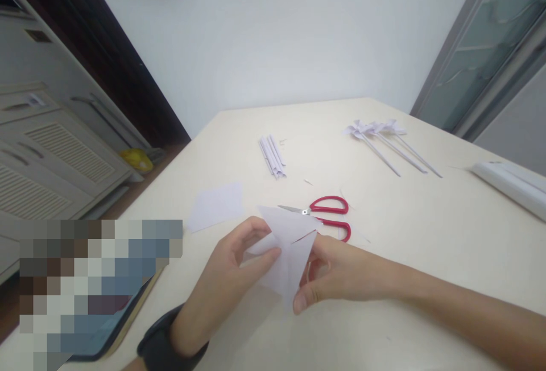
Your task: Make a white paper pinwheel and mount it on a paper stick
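A white sheet of paper [286, 248], slit inward from a corner, is held up above the table between both hands. My left hand [243, 263] pinches its left side, thumb on the near face, with one corner curled over. At the right edge, my right hand [324, 277] has its fingers behind the paper and its thumb by the lower corner. Red-handled scissors [328, 207] lie just beyond the paper, blades slightly apart and partly hidden by it. Left of them rests a flat square of white paper [215, 207].
Several rolled paper sticks [272, 156] lie in a bundle mid-table. Three paper pinwheels on sticks [384, 143] lie at back right. A long white object [512, 186] is at the right edge. A tablet-like device [111, 325], partly blurred out, sits at front left.
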`<move>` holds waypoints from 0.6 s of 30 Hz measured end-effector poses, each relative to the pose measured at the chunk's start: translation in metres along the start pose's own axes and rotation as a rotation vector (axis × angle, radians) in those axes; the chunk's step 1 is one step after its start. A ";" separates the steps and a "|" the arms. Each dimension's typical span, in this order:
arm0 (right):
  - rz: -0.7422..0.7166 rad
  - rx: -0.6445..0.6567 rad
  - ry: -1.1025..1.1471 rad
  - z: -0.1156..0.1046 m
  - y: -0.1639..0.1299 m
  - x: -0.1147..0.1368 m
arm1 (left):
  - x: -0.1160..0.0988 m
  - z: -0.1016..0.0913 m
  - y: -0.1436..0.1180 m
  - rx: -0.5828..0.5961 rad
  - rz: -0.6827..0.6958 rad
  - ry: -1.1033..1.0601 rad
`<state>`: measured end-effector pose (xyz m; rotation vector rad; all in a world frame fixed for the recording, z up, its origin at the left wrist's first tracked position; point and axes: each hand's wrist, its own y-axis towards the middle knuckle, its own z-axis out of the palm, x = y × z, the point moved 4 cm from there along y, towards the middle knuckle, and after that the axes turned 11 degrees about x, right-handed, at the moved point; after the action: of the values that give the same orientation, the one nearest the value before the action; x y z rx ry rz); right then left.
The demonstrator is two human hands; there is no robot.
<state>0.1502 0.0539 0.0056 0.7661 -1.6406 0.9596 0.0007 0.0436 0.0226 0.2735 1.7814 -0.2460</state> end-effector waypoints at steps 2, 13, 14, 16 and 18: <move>-0.013 0.008 -0.005 0.004 -0.001 0.001 | 0.001 0.000 0.000 0.017 -0.011 -0.020; -0.081 -0.127 -0.021 0.003 0.003 0.001 | -0.003 0.004 0.000 0.074 -0.024 -0.127; -0.081 -0.137 -0.009 0.002 0.003 0.000 | -0.003 0.004 0.000 0.052 -0.012 -0.146; -0.076 -0.161 0.014 0.000 0.005 -0.003 | -0.002 0.005 0.001 0.027 0.001 -0.178; -0.071 -0.184 0.027 -0.001 0.006 -0.005 | -0.001 0.007 0.001 0.009 0.000 -0.198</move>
<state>0.1468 0.0583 -0.0006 0.6788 -1.6416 0.7541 0.0076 0.0428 0.0224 0.2473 1.5846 -0.2719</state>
